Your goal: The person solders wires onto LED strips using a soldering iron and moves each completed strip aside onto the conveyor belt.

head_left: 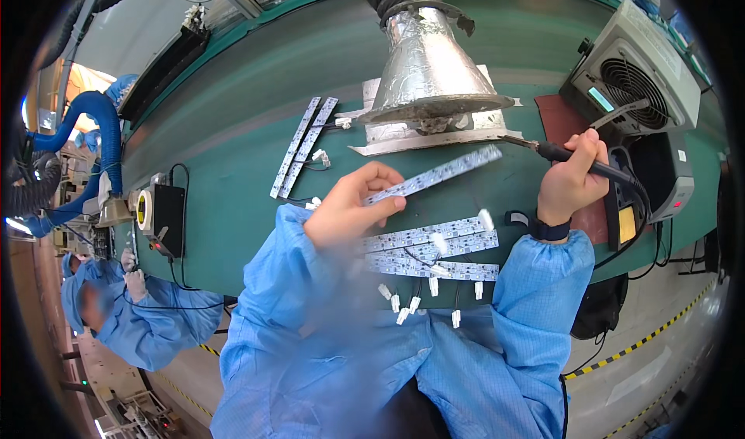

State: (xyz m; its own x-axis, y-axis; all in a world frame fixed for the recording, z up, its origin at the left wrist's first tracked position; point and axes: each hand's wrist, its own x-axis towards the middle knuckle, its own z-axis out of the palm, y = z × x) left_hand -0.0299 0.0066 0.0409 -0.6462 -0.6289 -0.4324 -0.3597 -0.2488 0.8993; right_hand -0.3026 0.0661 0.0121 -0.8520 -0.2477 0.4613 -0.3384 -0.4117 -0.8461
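Between the thumb and fingers of my left hand (355,204) is one end of a narrow white LED circuit strip (446,174), tilted up to the right. My right hand (573,177) is wrapped round the black handle of a soldering iron (552,153); its tip points left, just past the strip's far end. Below my left hand, several like LED strips (466,246) lie stacked near the table's front edge, with white plug connectors (415,303) on short wires hanging toward me. Two more strips (305,148) lie side by side to the left.
A foil-covered fume hood (431,67) hangs over a pale tray (434,142) at the back. To the right stand a grey fan unit (632,78) and a soldering station (669,177). Leftward are a black box (161,220) and a co-worker in blue (147,315). The mat (225,148) is green.
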